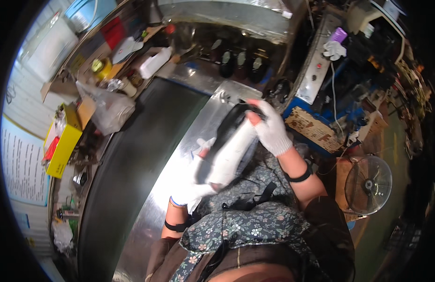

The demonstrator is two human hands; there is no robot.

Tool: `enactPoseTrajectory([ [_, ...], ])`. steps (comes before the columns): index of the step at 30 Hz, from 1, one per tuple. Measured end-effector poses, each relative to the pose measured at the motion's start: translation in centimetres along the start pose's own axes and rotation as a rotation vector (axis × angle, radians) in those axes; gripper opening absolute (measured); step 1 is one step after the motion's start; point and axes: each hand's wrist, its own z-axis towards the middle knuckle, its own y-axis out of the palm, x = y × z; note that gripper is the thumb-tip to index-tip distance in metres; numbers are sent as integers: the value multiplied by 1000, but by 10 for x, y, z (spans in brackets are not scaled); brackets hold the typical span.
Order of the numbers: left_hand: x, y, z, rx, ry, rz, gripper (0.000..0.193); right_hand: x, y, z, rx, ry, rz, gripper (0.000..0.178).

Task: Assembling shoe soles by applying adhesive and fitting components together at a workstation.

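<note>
Before my apron I hold a long black-and-white shoe [231,152], tilted over the metal ledge. Its broad white face is turned partly up, and black material runs along its left side and far end. My left hand [189,188], in a white glove with bare fingertips, grips the near end. At the far end my right hand [271,127], gloved the same way, pinches the edge between thumb and fingers. Motion blurs the shoe, so its fine details cannot be made out.
A dark conveyor belt [147,155] runs along the left of the shiny metal ledge [147,221]. Several dark shoes [242,63] stand at the back. A yellow box [67,145] and plastic bag [107,108] sit left; a round fan guard [368,184] is right.
</note>
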Motion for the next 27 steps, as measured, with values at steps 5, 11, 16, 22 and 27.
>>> enactPoseTrajectory([
  [5,42,60,58,-15,160,685,85,-1,-37,-50,5,-152,-204,34],
  [11,26,71,76,-179,274,924,50,18,-50,-67,-291,-230,-344,48],
  [16,18,82,74,-33,305,884,27,5,-60,-59,-373,-203,-323,49],
  [22,44,82,79,-67,115,615,60,15,-57,-62,-48,-595,-493,36],
  [27,-9,105,97,-6,73,240,99,28,-33,-55,38,-416,-296,31],
])
